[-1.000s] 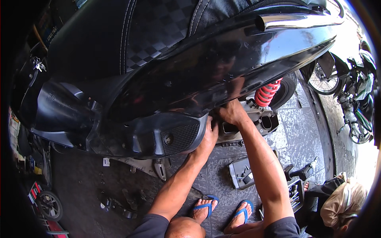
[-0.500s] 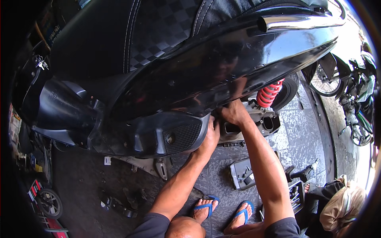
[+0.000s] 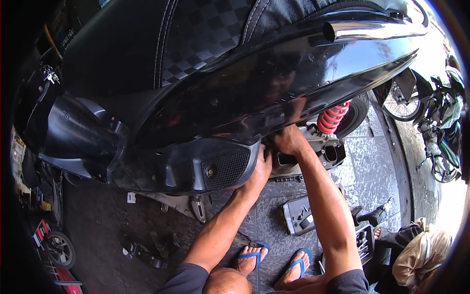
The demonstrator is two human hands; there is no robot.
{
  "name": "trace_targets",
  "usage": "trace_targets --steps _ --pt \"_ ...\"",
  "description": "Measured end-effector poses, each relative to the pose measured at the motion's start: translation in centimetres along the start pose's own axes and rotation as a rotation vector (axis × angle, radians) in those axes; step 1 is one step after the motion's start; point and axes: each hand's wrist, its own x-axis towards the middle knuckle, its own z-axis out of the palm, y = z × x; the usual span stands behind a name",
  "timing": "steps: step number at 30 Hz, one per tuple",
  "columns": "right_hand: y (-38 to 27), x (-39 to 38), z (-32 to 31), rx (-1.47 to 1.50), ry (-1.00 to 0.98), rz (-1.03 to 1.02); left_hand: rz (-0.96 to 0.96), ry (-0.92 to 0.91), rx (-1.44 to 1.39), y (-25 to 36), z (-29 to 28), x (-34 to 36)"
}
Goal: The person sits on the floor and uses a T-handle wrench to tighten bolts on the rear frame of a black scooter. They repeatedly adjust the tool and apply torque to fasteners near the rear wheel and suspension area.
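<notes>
I see a black scooter body panel (image 3: 220, 108) below a checkered seat (image 3: 200, 44). My left hand (image 3: 259, 169) is at the rear edge of the textured footrest panel (image 3: 225, 166), its fingers curled; whatever they hold is unclear. Just right of it, my right hand (image 3: 291, 142) reaches beneath the glossy panel, its fingertips hidden. Below the hands lies an exposed metal housing (image 3: 323, 154), and a red coil spring (image 3: 332, 117) stands beside the rear tyre (image 3: 356, 117).
A metal tray (image 3: 293, 218) and a box of tools (image 3: 363, 247) lie on the tiled floor near my sandalled feet. Loose dark parts (image 3: 156, 252) are at lower left. Another motorbike (image 3: 435, 142) stands at right, and a seated person (image 3: 421, 255) is at lower right.
The scooter sits very slightly further right and lower in the picture. Both my hands stay at the same spots under and beside the panel, with only slight movement.
</notes>
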Motion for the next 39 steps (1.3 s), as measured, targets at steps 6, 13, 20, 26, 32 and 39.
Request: trace_targets --steps 6,13,20,26,32,39 --pt "0.4 0.1 0.3 -0.011 -0.022 0.002 0.021 0.003 0.035 0.4 -0.3 0.2" --pt "0.4 0.2 0.4 0.032 0.037 0.031 -0.005 -0.011 -0.022 0.2 -0.1 0.1" --pt "0.1 0.2 0.5 0.029 0.015 0.023 0.026 0.005 0.015 0.1 0.1 0.1" --pt "-0.4 0.3 0.3 -0.056 0.049 -0.096 0.017 0.001 0.013 -0.1 0.2 0.0" --pt "-0.2 0.2 0.2 -0.076 0.054 -0.201 0.032 0.022 0.012 0.0 0.0 0.1" --pt "1.1 0.4 1.0 -0.12 0.005 -0.137 0.053 -0.018 0.053 0.2 -0.4 0.2"
